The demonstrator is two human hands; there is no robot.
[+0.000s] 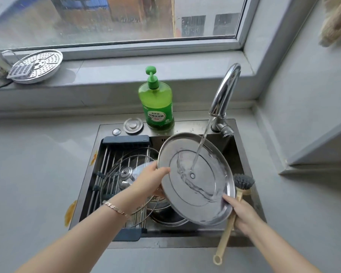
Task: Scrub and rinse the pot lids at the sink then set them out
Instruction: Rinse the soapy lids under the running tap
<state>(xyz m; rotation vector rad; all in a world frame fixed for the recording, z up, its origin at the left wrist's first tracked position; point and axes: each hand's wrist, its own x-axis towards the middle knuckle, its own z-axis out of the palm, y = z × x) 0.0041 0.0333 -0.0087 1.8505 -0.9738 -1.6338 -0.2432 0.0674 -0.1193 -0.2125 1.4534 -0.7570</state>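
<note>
- Rinsing looks to be the step in hand: the steel lid (pixel 185 194) hangs tilted over the sink (pixel 185 242), hollow side facing up, with water from the faucet (pixel 224 91) striking near its centre.
- The left hand (pixel 152 180) grips the lid's left rim, thumb on the inner face. The right hand (pixel 242 211) is curled round the dish brush (pixel 243 181) handle while its fingertips touch the lower right rim.
- The lid is thin, stiff metal, wet all over. It is likely light but slippery, so the raised rim is the surest hold, taken at two sides.
- A glass lid (pixel 126 174) rests on the drying rack (pixel 104 160) just beside the left hand, with a pot (pixel 165 215) beneath; both crowd the basin.
- The soap bottle (pixel 158 107) stands behind, well apart.
</note>
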